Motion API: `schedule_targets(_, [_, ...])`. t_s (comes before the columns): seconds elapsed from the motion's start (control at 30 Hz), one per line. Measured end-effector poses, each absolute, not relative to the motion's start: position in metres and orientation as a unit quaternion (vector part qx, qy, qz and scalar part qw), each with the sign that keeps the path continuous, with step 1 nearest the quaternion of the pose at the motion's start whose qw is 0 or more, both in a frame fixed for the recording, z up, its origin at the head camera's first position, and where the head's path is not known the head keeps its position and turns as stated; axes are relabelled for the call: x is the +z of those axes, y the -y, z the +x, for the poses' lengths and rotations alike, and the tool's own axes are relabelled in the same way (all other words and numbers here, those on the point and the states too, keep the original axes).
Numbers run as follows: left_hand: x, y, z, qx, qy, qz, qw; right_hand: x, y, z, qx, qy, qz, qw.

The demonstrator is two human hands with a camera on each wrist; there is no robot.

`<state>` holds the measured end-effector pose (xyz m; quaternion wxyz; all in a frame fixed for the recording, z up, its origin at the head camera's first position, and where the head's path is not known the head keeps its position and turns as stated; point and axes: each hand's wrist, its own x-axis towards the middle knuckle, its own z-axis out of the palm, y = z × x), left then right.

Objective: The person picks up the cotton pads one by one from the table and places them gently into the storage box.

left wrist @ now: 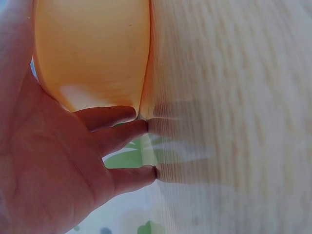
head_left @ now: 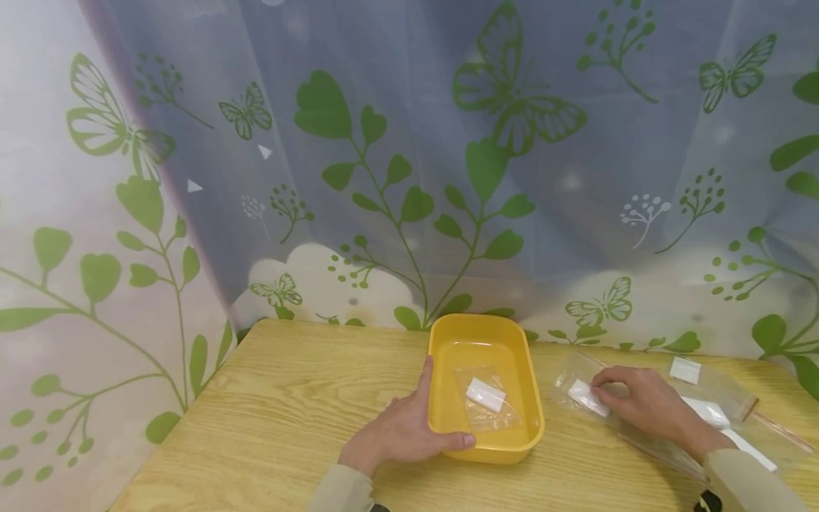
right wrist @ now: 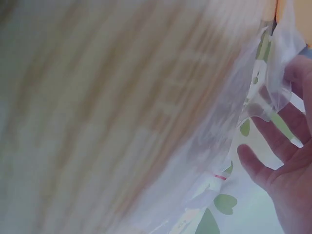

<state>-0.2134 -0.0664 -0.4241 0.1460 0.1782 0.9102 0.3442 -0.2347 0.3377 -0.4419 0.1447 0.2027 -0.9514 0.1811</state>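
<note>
A yellow plastic tray (head_left: 537, 427) stands on the wooden table, with a small clear plastic bag (head_left: 486, 423) bearing a white label inside it. My left hand (head_left: 409, 430) spans the tray's near left corner, its thumb over the near rim and a finger along the left side. In the left wrist view, the other fingers (left wrist: 124, 134) reach straight down beside the tray wall to the tabletop. To the tray's right, my right hand (head_left: 649, 402) pinches another clear plastic bag (head_left: 569, 370) with a white label. That bag partly hangs from the fingertips in the right wrist view.
More clear zip bags (head_left: 736, 395) with white labels overlap under and beyond the right forearm. The wooden table (head_left: 288, 398) meets a curtain (head_left: 384, 213) printed with green leaves and butterflies, close behind the tray. Patterned fabric also borders the left side.
</note>
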Motion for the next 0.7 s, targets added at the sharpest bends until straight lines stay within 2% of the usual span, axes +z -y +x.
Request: schedule_targets(0.7, [-0.424, 0.067, -0.213, 0.348, -0.909, 0.180, 0.144, -0.438, -0.326, -0.227, 0.182, 0.897, 0.279, 0.291])
